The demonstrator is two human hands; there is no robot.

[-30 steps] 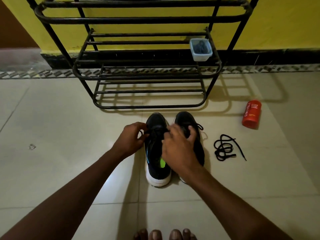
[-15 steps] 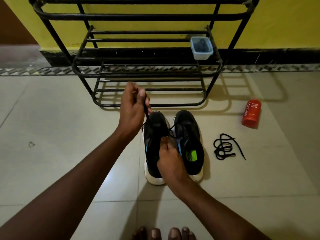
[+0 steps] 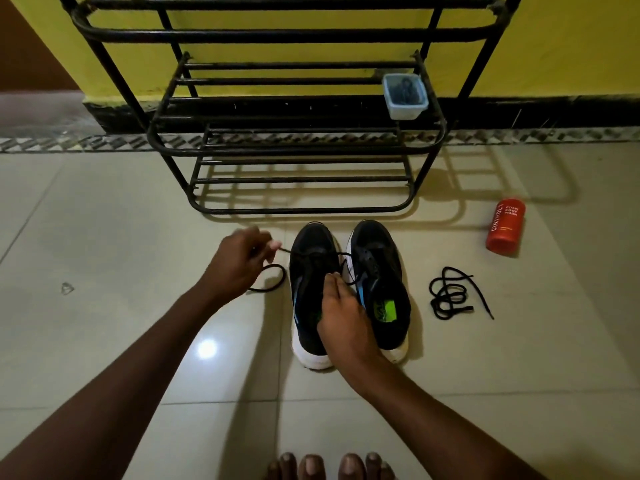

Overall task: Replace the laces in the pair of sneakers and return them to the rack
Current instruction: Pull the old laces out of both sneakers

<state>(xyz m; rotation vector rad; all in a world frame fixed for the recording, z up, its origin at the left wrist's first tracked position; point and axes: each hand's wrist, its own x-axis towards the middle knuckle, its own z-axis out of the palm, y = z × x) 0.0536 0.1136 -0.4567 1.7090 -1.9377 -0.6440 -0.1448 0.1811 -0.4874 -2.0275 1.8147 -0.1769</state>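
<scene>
A pair of black mesh sneakers with white soles (image 3: 349, 348) stands side by side on the pale tiled floor (image 3: 104, 220), toes pointing at the black metal shoe rack (image 3: 298, 150), which stands at the floor's far edge against the yellow wall (image 3: 571, 46). The left sneaker (image 3: 308, 271) is just short of the rack's lowest rail, and the right sneaker (image 3: 381, 265), with a green insole label, touches its side.

The left hand (image 3: 239, 263) hovers just left of the left sneaker, its fingers curled and pinching a thin black lace (image 3: 270, 278). The lace loops on the floor beneath the hand and runs across the shoe's front eyelets. The right hand (image 3: 343, 313) lies over the left sneaker's opening with its fingertips bunched at the lacing. A strand reaches them, but I cannot tell whether they pinch it or only press.

A second, loose black lace (image 3: 450, 292) lies coiled on the floor right of the pair, with an orange-red cylindrical bottle (image 3: 505, 225) beyond it. A clear plastic tub (image 3: 405, 97) sits at the right end of a rack shelf. Bare toes (image 3: 329, 467) show at the floor's near edge.
</scene>
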